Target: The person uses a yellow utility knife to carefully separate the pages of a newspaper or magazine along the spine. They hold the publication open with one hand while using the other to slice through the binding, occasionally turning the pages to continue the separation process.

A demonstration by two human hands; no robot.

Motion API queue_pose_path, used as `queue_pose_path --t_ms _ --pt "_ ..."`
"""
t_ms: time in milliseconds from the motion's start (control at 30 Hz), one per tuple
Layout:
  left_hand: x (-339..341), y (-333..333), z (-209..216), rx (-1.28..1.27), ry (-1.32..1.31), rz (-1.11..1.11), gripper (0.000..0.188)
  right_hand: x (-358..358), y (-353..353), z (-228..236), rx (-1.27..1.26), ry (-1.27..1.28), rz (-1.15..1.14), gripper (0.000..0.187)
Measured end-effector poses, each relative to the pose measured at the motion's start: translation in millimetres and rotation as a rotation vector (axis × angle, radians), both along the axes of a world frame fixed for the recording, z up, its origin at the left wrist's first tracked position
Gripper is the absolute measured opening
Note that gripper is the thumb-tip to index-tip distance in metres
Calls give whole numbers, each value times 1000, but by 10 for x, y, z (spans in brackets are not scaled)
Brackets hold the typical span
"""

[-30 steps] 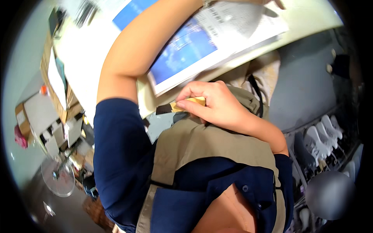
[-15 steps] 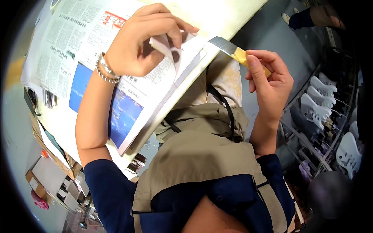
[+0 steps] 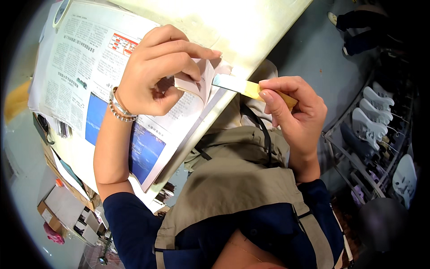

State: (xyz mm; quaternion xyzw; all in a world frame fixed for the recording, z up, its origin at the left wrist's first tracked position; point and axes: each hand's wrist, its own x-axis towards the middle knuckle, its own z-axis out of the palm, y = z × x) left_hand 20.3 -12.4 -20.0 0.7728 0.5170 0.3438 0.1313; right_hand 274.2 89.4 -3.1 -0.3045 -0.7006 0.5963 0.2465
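Observation:
My left hand (image 3: 156, 74), a bracelet on its wrist, is bent over an open newspaper (image 3: 188, 105) on the table. A lifted, curled edge of a page lies between its thumb and fingers, and the index finger stretches toward the page's far edge. In my right hand (image 3: 298, 103) is a scraper (image 3: 254, 89) with a yellow handle and a flat metal blade, pinched between thumb and fingers. The blade points left, its tip right beside the curled page at the table edge. Whether it touches the paper I cannot tell.
The pale table (image 3: 264, 20) runs diagonally, its edge close to my apron (image 3: 242, 175). A tape roll (image 3: 61, 12) lies at its far left. On the right, a metal rack (image 3: 354, 168) holds several white guitar-body-shaped pieces (image 3: 368, 127). Another person's legs (image 3: 363, 29) show at the far right.
My right hand has moved left and slightly down, bringing the scraper's blade from beyond the table edge to the curled page. My left hand has shifted slightly down and left, still on the page.

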Motion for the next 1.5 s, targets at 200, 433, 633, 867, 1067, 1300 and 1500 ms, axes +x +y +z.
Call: queue_pose_path --t_ms 200,433,633,867,1067,1300,1500 --pt "-35 9 8 42 -12 -23 30 11 57 6 -31 -27 -122 8" --pt "27 25 72 59 -30 26 32 22 83 -21 41 -49 -137 7" --pt "27 23 52 60 -120 20 31 5 55 10 50 -57 -80 8" --pt "25 10 32 42 -116 26 31 2 45 12 81 -12 -71 8" --pt "74 -85 24 3 -142 125 38 3 114 10 54 -20 -153 7" --pt "63 -2 71 30 76 37 25 48 126 -21 121 -23 -88 8" --pt "77 10 114 -19 143 42 20 55 109 -8 170 -12 -74 10"
